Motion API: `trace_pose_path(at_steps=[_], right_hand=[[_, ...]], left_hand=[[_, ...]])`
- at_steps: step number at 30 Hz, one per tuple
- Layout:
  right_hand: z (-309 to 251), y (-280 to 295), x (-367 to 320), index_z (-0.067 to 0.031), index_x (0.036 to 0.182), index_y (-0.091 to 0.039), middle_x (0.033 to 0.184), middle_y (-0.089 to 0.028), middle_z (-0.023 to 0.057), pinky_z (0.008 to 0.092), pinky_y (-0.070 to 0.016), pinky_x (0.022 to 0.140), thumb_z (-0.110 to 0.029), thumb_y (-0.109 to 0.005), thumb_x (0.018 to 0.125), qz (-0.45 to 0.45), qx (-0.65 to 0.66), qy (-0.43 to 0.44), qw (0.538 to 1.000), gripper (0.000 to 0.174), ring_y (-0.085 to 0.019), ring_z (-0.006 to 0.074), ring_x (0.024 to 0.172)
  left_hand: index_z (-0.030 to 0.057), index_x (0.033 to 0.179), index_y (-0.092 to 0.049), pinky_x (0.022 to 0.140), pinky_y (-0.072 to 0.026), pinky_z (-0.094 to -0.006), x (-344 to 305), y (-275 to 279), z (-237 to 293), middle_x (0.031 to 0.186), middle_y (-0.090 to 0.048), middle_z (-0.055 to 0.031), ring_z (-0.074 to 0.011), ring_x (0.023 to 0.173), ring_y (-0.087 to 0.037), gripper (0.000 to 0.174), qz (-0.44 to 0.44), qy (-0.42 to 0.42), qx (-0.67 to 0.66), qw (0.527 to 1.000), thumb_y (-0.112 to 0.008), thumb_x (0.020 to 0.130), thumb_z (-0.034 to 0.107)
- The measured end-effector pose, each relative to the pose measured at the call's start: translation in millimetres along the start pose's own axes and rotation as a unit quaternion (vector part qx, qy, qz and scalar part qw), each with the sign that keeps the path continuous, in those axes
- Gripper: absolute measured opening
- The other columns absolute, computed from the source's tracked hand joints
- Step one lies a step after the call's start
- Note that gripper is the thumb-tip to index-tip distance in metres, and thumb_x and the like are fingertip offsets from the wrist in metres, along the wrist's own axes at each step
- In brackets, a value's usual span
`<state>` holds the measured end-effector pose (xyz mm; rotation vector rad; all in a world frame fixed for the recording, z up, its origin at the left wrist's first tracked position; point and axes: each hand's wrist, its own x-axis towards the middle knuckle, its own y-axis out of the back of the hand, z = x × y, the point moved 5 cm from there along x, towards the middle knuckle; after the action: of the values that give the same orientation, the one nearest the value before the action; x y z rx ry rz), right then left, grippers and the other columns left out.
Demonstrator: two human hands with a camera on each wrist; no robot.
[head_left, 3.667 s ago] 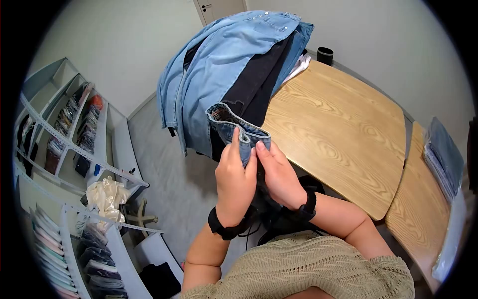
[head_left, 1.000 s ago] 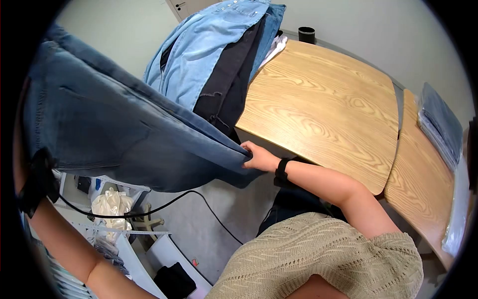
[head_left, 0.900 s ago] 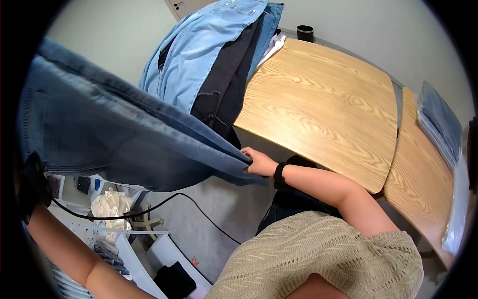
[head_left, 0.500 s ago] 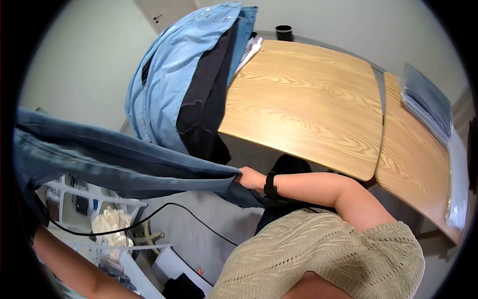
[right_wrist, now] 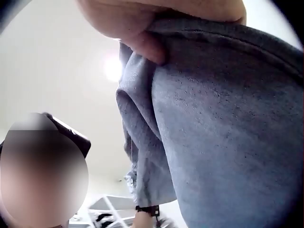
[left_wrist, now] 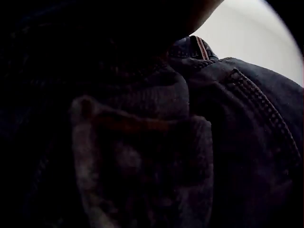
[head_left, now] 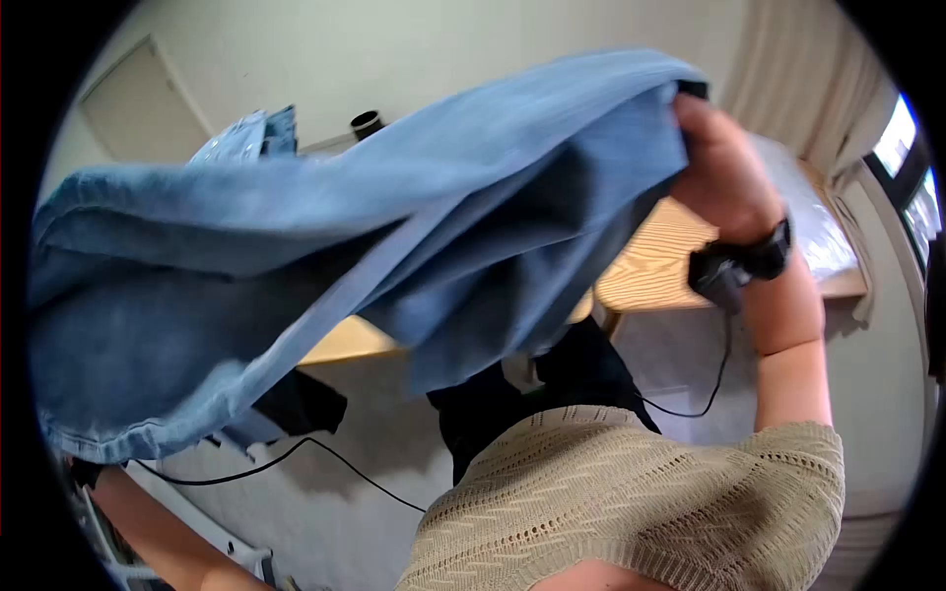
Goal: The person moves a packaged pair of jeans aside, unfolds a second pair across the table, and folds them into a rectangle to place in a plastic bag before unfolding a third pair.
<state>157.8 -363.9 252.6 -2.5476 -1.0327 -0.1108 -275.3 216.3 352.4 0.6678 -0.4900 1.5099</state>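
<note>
Blue jeans (head_left: pixel 296 207) stretch in the air across the head view, the wide part at left and a leg rising to the upper right. My right hand (head_left: pixel 719 167) grips the leg's end; in the right wrist view the hand (right_wrist: pixel 128 21) has its thumb against the cloth (right_wrist: pixel 228 118). At the far left, jeans hide my left hand in the head view. The dark left wrist view shows part of that hand (left_wrist: pixel 197 16) above the waist and pocket area (left_wrist: pixel 256 118); the jeans hang from it, its fingertips unseen.
Behind the jeans are the wooden table (head_left: pixel 655 261), light blue denim clothing (head_left: pixel 236 138) and a black cup (head_left: pixel 367 124). Plastic-wrapped items (head_left: pixel 818 231) lie at right near a curtain (head_left: pixel 803 79). A black cable (head_left: pixel 365 478) hangs above the floor.
My right hand has lifted the leg end up and to the right, spreading the jeans over the table. The head view has turned right. Earlier, both hands were together at a denim edge.
</note>
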Motion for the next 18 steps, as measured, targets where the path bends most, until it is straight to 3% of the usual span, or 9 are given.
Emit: trace_pose_path(at_steps=[3, 5, 8, 9, 11, 13, 15, 16, 18], right_hand=[[-57.1, 54.8, -36.6, -0.0022, 0.091, -0.061, 0.089, -0.064, 0.003, 0.0278, -0.0486, 0.08, -0.014, -0.053, 0.086, 0.116, -0.161, 0.06, 0.978, 0.015, -0.06, 0.0117, 0.081], [-89.6, 90.9, -45.5, -0.0041, 0.085, -0.062, 0.083, -0.061, -0.0004, 0.0246, -0.0473, 0.074, -0.014, -0.054, 0.085, 0.086, -0.316, 0.067, 0.942, 0.013, -0.056, 0.0089, 0.076], [-115.2, 128.2, -48.3, -0.0074, 0.075, -0.058, 0.072, -0.05, -0.0041, 0.0206, -0.0405, 0.063, -0.014, -0.054, 0.082, 0.112, -0.47, 0.052, 0.874, 0.011, -0.045, 0.0065, 0.065], [-113.6, 133.1, -46.3, -0.0066, 0.075, -0.057, 0.071, -0.05, -0.0034, 0.0234, -0.041, 0.062, -0.013, -0.054, 0.08, 0.111, -0.563, 0.087, 0.814, 0.009, -0.046, 0.0086, 0.065], [-104.4, 187.1, -16.2, -0.0046, 0.073, -0.057, 0.07, -0.05, -0.0024, 0.0276, -0.041, 0.063, -0.013, -0.054, 0.078, 0.089, -0.608, 0.073, 0.785, 0.01, -0.047, 0.0122, 0.066], [-67.0, 231.1, 27.3, -0.002, 0.071, -0.056, 0.068, -0.052, -0.0002, 0.0302, -0.0421, 0.068, -0.016, -0.056, 0.076, 0.027, -0.636, -0.088, 0.766, 0.015, -0.048, 0.0151, 0.07], [-28.9, 225.1, 67.6, -0.002, 0.075, -0.062, 0.072, -0.059, 0.0017, 0.0294, -0.0432, 0.072, -0.019, -0.057, 0.076, -0.039, -0.719, -0.106, 0.685, 0.018, -0.051, 0.0151, 0.074], [-4.4, 227.1, 77.6, -0.0024, 0.081, -0.065, 0.075, -0.061, 0.0021, 0.029, -0.0435, 0.073, -0.019, -0.057, 0.076, -0.007, -0.68, -0.101, 0.726, 0.019, -0.052, 0.0147, 0.075], [23.5, 222.4, 96.4, -0.0022, 0.092, -0.068, 0.08, -0.064, 0.0029, 0.028, -0.0439, 0.074, -0.018, -0.057, 0.076, 0.047, -0.609, -0.092, 0.787, 0.024, -0.054, 0.0136, 0.077]], left_hand=[[-0.0045, 0.123, -0.051, 0.091, -0.0432, -0.033, 6.9, -74.5, -45.1, 0.112, -0.06, -0.0161, -0.022, 0.1, -0.057, 0.059, -0.061, 0.042, -0.065, 0.995, -0.066, 0.084, 0.037], [-0.0035, 0.124, -0.051, 0.092, -0.0429, -0.0329, 8.9, -125.3, -62.2, 0.113, -0.059, -0.0157, -0.0219, 0.101, -0.057, 0.06, -0.109, 0.062, -0.1, 0.987, -0.066, 0.084, 0.038], [-0.0021, 0.126, -0.05, 0.093, -0.0423, -0.0326, -13.9, -199.3, -84.8, 0.114, -0.059, -0.0152, -0.0216, 0.103, -0.057, 0.06, -0.196, 0.096, -0.144, 0.965, -0.065, 0.084, 0.039], [-0.0016, 0.126, -0.05, 0.094, -0.0421, -0.0326, -23.1, -219.9, -90.7, 0.115, -0.059, -0.015, -0.0216, 0.104, -0.057, 0.061, -0.233, 0.106, -0.151, 0.955, -0.065, 0.084, 0.04], [-0.0052, 0.125, -0.049, 0.093, -0.0423, -0.0338, -78.4, -251.3, -64.2, 0.115, -0.059, -0.0137, -0.0232, 0.102, -0.057, 0.064, -0.32, 0.165, -0.139, 0.923, -0.068, 0.082, 0.038], [-0.0072, 0.126, -0.046, 0.095, -0.0404, -0.0353, -109.7, -264.1, -66.8, 0.12, -0.056, -0.017, -0.0251, 0.107, -0.055, 0.07, -0.364, 0.176, -0.079, 0.911, -0.069, 0.08, 0.041], [-0.0099, 0.126, -0.044, 0.101, -0.0349, -0.0375, -98.3, -262.9, -110.1, 0.128, -0.05, -0.0192, -0.0275, 0.116, -0.048, 0.081, -0.329, 0.196, 0.029, 0.923, -0.071, 0.076, 0.048], [-0.0099, 0.125, -0.045, 0.099, -0.036, -0.037, -112.7, -262.4, -104.5, 0.125, -0.052, -0.0181, -0.0262, 0.115, -0.049, 0.079, -0.39, 0.206, 0.025, 0.897, -0.07, 0.077, 0.047], [-0.0065, 0.109, -0.056, 0.089, -0.0401, -0.0346, -92.1, -257.2, -154.0, 0.107, -0.06, -0.0109, -0.0205, 0.098, -0.054, 0.058, -0.366, 0.184, 0.089, 0.908, -0.067, 0.082, 0.044]])
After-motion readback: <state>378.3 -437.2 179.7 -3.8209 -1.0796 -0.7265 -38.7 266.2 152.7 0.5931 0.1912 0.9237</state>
